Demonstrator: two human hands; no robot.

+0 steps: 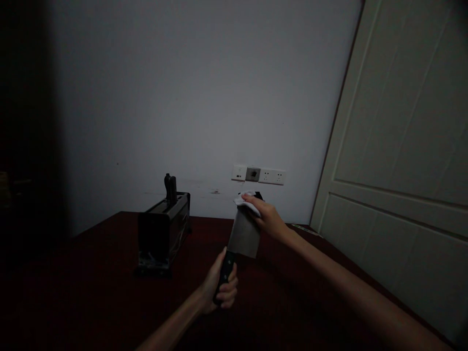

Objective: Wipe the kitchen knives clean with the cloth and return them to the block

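Note:
My left hand (220, 287) is wrapped round the black riveted handle of a cleaver (244, 235), whose broad blade points up and away from me. At the blade's far end, my right hand (268, 217) pinches a white cloth (247, 202) against the metal. The cloth and fingers hide the top of the blade. Left of the cleaver stands a dark knife block (156, 239) with a shiny side, and black knife handles (170, 188) stick up from its top.
The dark red table (204, 243) reaches back to a pale wall (204, 97). Wall sockets (272, 176) sit just above the table behind the cleaver. A white panelled door (398, 204) stands along the right. The left side is very dark.

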